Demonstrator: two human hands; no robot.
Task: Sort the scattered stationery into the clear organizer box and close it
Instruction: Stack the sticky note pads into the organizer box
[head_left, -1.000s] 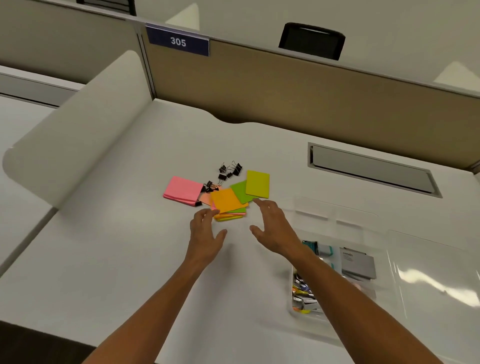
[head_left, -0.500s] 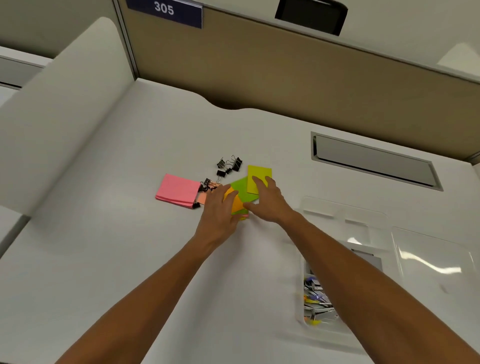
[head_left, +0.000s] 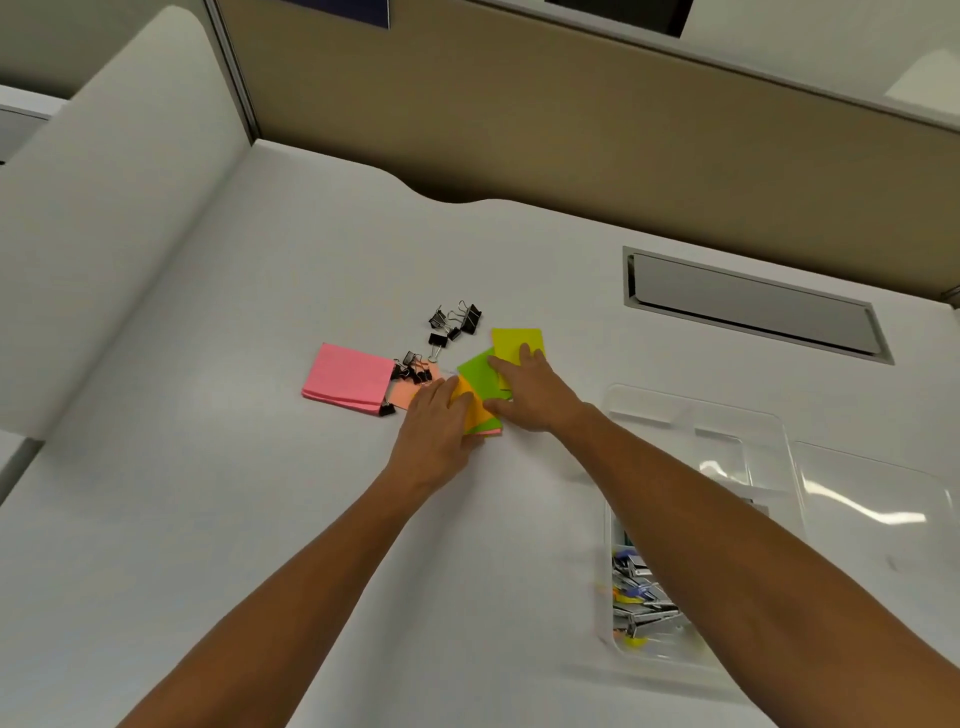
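Head view, the only one. We count five sticky-note stacks on the white desk (head_left: 208, 519): the pink rectangular sticky-note pad (head_left: 349, 378), a pale salmon pad (head_left: 404, 399) mostly hidden, an orange pad (head_left: 470, 410), a bright green pad (head_left: 480, 371), a yellow-green pad (head_left: 514, 343). Black metal binder clips sit in two clusters: we make out about four in the far cluster (head_left: 454, 325) and about four by the pink pad's right edge (head_left: 413, 371); exact count is unclear.

Our left hand (head_left: 439, 434) lies flat, fingers straight, pressing on the orange pad. Our right hand (head_left: 530, 395) is spread flat over the green and yellow-green pads, fingertips on both.

The clear plastic organizer box (head_left: 691, 431) sits open to the right, near the desk's right side, its lid (head_left: 878, 509) folded out flat beside it. Its long axis runs near-to-far. The near compartment holds a jumble of coloured and metal clips (head_left: 641, 597); we can't count them.

The pink pad's long axis runs left-right, slightly skewed. The yellow-green pad's top edge is tilted slightly.

Open desk lies left and near of the pile. A tan partition wall (head_left: 571, 156) bounds the far edge, a white curved side panel (head_left: 104, 208) the left. A grey recessed cable hatch (head_left: 753, 306) lies far right.
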